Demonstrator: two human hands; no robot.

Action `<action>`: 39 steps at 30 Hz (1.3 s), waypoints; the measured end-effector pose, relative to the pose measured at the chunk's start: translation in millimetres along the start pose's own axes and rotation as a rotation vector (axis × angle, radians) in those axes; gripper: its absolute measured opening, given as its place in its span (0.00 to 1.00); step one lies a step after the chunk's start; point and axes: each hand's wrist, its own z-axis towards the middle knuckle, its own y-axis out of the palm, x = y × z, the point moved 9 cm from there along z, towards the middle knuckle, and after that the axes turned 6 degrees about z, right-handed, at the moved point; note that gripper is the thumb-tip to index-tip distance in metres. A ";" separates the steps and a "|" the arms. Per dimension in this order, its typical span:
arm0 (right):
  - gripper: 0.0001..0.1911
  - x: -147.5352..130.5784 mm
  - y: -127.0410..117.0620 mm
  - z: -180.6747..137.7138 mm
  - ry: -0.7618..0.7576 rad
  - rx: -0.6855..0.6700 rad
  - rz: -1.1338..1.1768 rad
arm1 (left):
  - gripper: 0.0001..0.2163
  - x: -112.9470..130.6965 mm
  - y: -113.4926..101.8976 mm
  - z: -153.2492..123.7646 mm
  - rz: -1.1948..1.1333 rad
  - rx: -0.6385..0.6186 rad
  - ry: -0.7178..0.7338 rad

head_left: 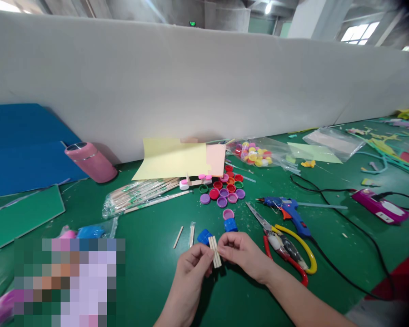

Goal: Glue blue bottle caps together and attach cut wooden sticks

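Note:
Between my two hands, several short wooden sticks (215,252) are held side by side in a small row. My left hand (195,268) pinches the row from the left. From the right, the fingers of my right hand (242,252) close on its upper edge. Just behind the hands lie two blue pieces: one blue piece (204,236) touches the top of the sticks in view, and another blue piece (230,224) sits beyond my right fingers. A single wooden stick (178,237) and a few wrapped sticks (192,234) lie left of them on the green table (150,290).
Right of my hands lie scissors (259,217), pliers (282,250) and a blue glue gun (289,211) with its black cord. Colourful bottle caps (222,201), a bag of wooden sticks (139,194) and yellow paper (173,159) lie behind. A pink bottle (92,162) stands left.

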 end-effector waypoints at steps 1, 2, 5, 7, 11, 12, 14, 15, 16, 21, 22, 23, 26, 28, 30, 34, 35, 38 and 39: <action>0.16 0.0 0.2 0.0 0.000 -0.001 0.001 | 0.11 -0.1 0.2 -0.2 -0.002 0.000 0.000; 0.16 0.1 0.4 -0.1 0.000 -0.001 0.002 | 0.11 0.1 0.2 -0.3 -0.004 0.001 0.001; 0.16 0.6 0.4 -0.5 -0.003 -0.003 0.000 | 0.11 0.7 0.6 -0.3 -0.009 -0.001 0.010; 0.16 1.0 0.1 -0.7 -0.005 -0.005 -0.002 | 0.11 0.7 0.8 0.0 -0.003 -0.005 0.011; 0.16 1.8 -0.3 -0.6 -0.002 -0.013 -0.001 | 0.10 -1.2 -0.3 0.3 0.017 -0.006 0.003; 0.16 1.7 -0.3 -0.4 0.000 -0.014 -0.001 | 0.10 -1.6 -0.3 0.4 0.022 -0.009 0.003; 0.16 1.2 -0.4 -0.2 0.003 -0.014 -0.001 | 0.10 -2.1 -0.4 0.7 0.031 -0.012 0.004; 0.16 0.9 -0.5 -0.2 0.004 -0.013 -0.002 | 0.11 -2.2 -0.3 0.9 0.035 -0.013 0.004; 0.16 0.8 -0.5 -0.2 0.006 -0.013 -0.003 | 0.11 -2.0 -0.3 1.0 0.037 -0.012 0.005; 0.16 0.8 -0.3 -1.2 0.006 -0.009 -0.005 | 0.10 0.1 0.8 0.0 0.031 -0.005 0.000; 0.16 0.8 -0.2 -1.4 0.005 -0.008 -0.004 | 0.10 0.5 1.0 -0.5 0.026 -0.003 -0.003; 0.16 0.7 -0.2 -1.5 0.005 -0.007 -0.003 | 0.10 0.8 1.3 -0.9 0.020 -0.002 -0.006; 0.16 0.2 -0.4 -1.4 0.005 -0.005 -0.003 | 0.10 1.3 1.8 -1.7 0.000 -0.002 -0.008; 0.16 -0.2 -0.6 -1.1 0.006 -0.005 -0.004 | 0.10 0.9 1.3 -1.4 -0.001 0.001 -0.009; 0.16 -0.6 -0.7 -1.1 0.008 -0.006 -0.005 | 0.10 0.5 1.2 -0.7 0.008 -0.004 -0.010; 0.16 -1.5 -0.7 -1.8 0.007 -0.004 -0.010 | 0.11 1.1 1.3 0.5 0.024 -0.019 -0.004; 0.16 -1.6 -0.6 -1.9 0.006 -0.003 -0.011 | 0.11 1.2 1.0 0.5 0.026 -0.017 -0.005; 0.16 -1.7 -0.5 -1.7 0.003 0.000 -0.009 | 0.11 1.3 0.3 -0.1 0.023 -0.009 -0.012; 0.16 -1.5 -0.6 -1.5 0.002 0.002 -0.006 | 0.10 1.5 0.5 -0.5 0.018 -0.008 -0.012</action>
